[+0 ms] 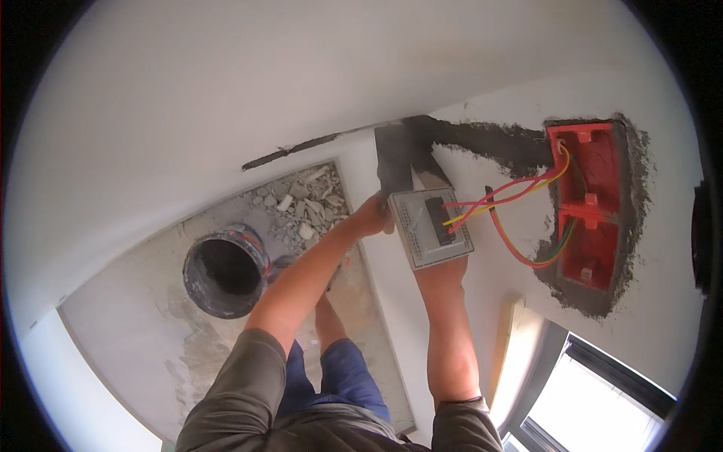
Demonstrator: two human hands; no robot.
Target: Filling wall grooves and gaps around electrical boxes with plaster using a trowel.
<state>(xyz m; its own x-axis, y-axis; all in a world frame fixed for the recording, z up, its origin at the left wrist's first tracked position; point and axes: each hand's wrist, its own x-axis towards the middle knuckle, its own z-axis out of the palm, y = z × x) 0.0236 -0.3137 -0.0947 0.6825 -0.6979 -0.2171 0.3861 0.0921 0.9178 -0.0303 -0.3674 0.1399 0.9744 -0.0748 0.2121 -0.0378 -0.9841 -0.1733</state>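
Curling by a plate point(416, 226) mid-frame is the left hand point(369, 216); the plate mostly hides the right hand point(443, 273). I can't tell either's grip. Wires point(493, 203) reach red boxes point(600, 181), upper right.

dark bucket point(203, 285) on floor point(124, 309) | grey rubble point(310, 205) nearby | bright window point(595, 403), lower right

Access between the square plate point(414, 235) and the upper red wall box point(593, 163) is obstructed by red and yellow wires point(493, 203). A drooping wire loop point(533, 264) crosses toward the lower red wall box point(586, 248). Passage remains beneath it, right of the right forearm point(452, 339).
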